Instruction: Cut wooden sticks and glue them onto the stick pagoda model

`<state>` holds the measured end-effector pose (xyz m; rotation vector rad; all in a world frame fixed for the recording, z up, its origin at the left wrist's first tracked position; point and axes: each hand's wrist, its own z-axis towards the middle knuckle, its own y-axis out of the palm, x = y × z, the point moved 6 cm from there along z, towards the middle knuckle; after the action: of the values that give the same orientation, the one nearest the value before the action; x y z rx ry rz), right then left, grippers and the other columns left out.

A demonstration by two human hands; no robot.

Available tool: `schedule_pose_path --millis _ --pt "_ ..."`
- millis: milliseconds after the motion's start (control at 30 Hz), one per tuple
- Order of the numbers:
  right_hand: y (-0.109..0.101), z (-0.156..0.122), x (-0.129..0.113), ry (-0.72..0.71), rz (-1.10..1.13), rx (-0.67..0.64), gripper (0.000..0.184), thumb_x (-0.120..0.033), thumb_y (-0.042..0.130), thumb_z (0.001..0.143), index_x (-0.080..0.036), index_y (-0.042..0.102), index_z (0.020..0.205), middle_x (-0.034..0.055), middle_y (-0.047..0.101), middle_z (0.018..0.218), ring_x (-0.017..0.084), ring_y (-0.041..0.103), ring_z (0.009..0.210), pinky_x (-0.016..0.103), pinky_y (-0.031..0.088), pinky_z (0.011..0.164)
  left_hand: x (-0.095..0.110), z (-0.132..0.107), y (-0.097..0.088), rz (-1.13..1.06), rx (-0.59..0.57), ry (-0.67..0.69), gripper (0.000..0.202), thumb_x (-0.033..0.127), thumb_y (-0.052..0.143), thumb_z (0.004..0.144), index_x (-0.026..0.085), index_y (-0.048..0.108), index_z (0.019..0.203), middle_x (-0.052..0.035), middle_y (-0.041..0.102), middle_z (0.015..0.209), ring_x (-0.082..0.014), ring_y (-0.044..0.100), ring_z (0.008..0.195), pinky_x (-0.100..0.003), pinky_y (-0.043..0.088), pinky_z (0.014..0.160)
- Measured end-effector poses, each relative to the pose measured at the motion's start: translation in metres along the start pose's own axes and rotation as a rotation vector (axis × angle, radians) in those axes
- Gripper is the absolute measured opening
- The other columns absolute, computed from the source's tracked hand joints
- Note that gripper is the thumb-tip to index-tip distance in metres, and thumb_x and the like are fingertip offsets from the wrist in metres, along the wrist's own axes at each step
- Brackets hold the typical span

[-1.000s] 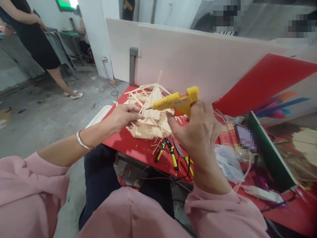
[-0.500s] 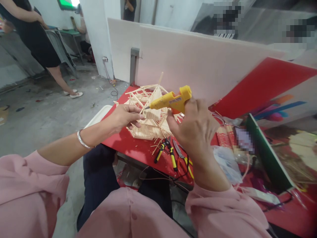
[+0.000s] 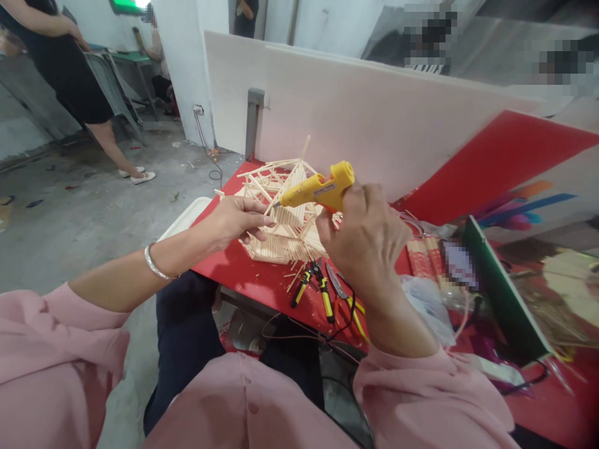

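Observation:
A model built of thin wooden sticks (image 3: 281,231) stands on the red table (image 3: 248,277). My left hand (image 3: 234,221) rests against its left side, fingers pinched on a stick of the model. My right hand (image 3: 367,240) is closed around a yellow glue gun (image 3: 316,187), whose nozzle points left at the upper part of the model, almost touching it.
Yellow-handled pliers (image 3: 313,287) and cutters (image 3: 344,299) lie just in front of the model. A white partition (image 3: 374,118) and a red board (image 3: 486,162) stand behind the table. Plastic bags and clutter sit at right. A person (image 3: 70,68) stands at the far left.
My right hand has carried the glue gun a little to the left, bringing the nozzle nearer the stick model. My left hand has stayed on the model.

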<state>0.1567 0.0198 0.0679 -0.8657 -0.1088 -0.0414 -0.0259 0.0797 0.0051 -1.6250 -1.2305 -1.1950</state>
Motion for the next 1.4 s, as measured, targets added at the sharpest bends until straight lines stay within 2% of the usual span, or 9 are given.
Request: schedule_pose_path --millis 300,600,1400 --pt "-0.0012 0.0009 -0.0007 -0.029 0.022 -0.002 0.049 -0.033 0.044 0.089 -0.013 0.049 0.133 0.0141 0.057 0.103 0.023 0.054 0.083 0.031 0.034 0.059 -0.0015 0.001 -0.0007 -0.006 -0.013 0.007 0.012 0.004 0.073 0.076 0.013 0.069 0.082 -0.0045 0.075 0.075 -0.0096 0.065 0.049 -0.018 0.038 0.039" --pt "-0.0011 0.0007 -0.0018 -0.066 -0.034 0.032 0.048 -0.034 0.042 0.091 -0.012 0.049 0.133 0.0132 0.059 0.101 0.023 0.055 0.082 0.031 0.03 0.057 -0.0013 0.0025 -0.0004 -0.014 -0.003 0.024 0.011 0.004 0.074 0.077 0.012 0.069 0.082 -0.003 0.073 0.071 -0.0088 0.064 0.047 -0.017 0.035 0.037" --pt "-0.0028 -0.001 -0.0021 -0.077 -0.055 0.05 0.044 -0.032 0.042 0.092 -0.012 0.052 0.129 0.0129 0.06 0.099 0.022 0.055 0.08 0.03 0.027 0.055 -0.0014 0.0008 -0.0012 -0.001 0.0 0.028 0.013 0.008 0.077 0.075 0.013 0.07 0.084 -0.0039 0.074 0.074 -0.0082 0.064 0.048 -0.016 0.037 0.039"
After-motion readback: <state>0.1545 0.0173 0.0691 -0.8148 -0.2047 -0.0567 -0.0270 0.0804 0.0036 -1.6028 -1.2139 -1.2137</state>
